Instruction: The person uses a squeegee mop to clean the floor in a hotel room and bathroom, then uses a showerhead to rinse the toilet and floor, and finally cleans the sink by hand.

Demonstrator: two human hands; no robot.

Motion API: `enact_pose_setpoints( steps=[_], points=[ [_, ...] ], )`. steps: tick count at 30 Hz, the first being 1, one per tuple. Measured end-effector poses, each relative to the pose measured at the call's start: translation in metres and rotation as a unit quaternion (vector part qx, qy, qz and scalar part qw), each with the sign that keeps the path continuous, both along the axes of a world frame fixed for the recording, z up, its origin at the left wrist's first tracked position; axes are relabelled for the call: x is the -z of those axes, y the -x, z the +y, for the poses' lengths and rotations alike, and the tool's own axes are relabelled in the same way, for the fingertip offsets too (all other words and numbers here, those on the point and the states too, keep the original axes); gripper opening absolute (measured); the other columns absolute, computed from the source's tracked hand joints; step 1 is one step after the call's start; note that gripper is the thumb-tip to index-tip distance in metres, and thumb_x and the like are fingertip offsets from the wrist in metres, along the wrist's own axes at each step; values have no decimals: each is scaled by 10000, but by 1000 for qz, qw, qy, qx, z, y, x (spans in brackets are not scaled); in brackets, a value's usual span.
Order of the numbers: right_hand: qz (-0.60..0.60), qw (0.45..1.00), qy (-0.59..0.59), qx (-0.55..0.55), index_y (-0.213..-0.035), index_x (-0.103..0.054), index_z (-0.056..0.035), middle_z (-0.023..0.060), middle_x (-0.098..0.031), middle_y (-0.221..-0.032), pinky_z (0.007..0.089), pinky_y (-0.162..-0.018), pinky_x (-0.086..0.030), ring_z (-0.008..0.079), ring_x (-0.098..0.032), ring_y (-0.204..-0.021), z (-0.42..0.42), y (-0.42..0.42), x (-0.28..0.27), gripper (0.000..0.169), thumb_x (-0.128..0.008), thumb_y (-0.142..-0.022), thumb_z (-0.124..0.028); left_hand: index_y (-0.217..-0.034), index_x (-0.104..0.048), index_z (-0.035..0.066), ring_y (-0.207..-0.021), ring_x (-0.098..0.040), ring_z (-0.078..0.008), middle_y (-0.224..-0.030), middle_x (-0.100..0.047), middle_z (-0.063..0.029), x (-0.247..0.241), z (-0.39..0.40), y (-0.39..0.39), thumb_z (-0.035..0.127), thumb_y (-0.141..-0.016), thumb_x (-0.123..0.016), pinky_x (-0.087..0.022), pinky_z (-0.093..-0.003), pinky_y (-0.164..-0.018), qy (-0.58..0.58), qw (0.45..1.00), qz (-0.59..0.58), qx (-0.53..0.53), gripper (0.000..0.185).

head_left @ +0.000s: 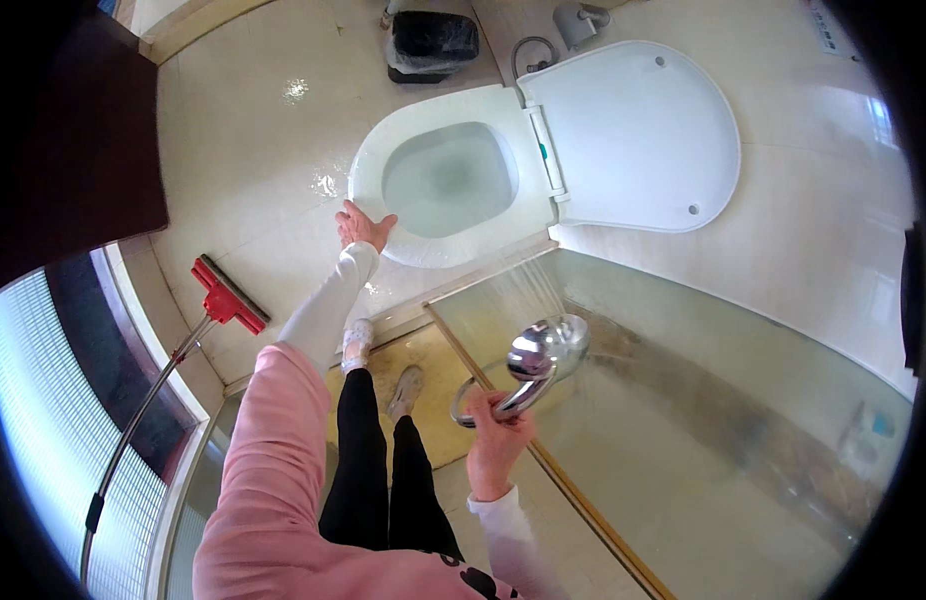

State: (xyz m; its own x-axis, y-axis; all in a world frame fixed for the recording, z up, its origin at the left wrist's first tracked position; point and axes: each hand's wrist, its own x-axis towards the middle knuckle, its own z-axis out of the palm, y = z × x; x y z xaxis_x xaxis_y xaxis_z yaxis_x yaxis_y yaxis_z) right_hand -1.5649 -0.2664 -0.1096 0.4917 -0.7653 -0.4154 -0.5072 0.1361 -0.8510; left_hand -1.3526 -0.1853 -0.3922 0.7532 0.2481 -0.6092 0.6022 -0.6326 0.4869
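My left hand [364, 226] is at the front edge of the white toilet seat [425, 247], its thumb on top and its fingers over the outer side. The seat lies down around the bowl, where water [455, 176] stands with a darker patch in the middle. The toilet lid [635, 135] is raised. My right hand [499, 450] grips the handle of a chrome shower head [538, 351], held over the top rail of the glass panel. Thin streaks of water leave the head on the side towards the toilet. Its hose [463, 403] loops beside my wrist.
A red-headed squeegee [227, 296] with a long metal pole leans at the left. Beyond the toilet stands a black bin [433, 46] with a plastic liner. A gold-edged glass panel [583, 510] runs along my right. Wet floor tiles [268, 172] shine; a yellow mat [425, 360] lies by my feet.
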Motion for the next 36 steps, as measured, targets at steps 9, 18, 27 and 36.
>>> enact_pose_setpoints(
  steps=[9,18,27,36],
  points=[
    [-38,992,-102,-57,-712,-549,-18,32,-584,-675,219,-536,-434,87,-535,-567,9,-36,29,163,-705,-756,-37,-1146,-360,23,-1043,-487,-331,-1099,-399,-151,9,-28,-20,312,-568,-770,-483,-439,-814,-119,991,20,-55,765],
    [31,981,-114,-152,-758,-536,-18,39,-585,-657,215,-555,-437,93,-551,-584,12,-60,-13,187,-718,-740,-56,-1052,-401,11,-940,-556,-252,-1025,-512,-152,32,8,-5,245,-705,-695,-508,-399,-766,207,952,0,-225,512],
    [-97,993,9,65,-735,-550,-34,-7,-548,-682,198,-526,-390,61,-488,-563,1,-62,-68,196,-741,-725,-72,-1147,-413,-13,-739,-610,-168,-878,-617,-114,-223,-34,-11,114,-841,-576,-541,-287,-564,551,829,-44,-80,369],
    [-233,955,93,158,-796,-484,-34,46,-532,-721,256,-631,-424,121,-503,-636,-27,-55,-131,179,-661,-778,-25,-1424,-134,80,-1273,-307,-245,-1395,-300,-95,-315,-169,-64,477,-904,-417,-286,-375,-1020,652,732,-18,196,712]
  ],
)
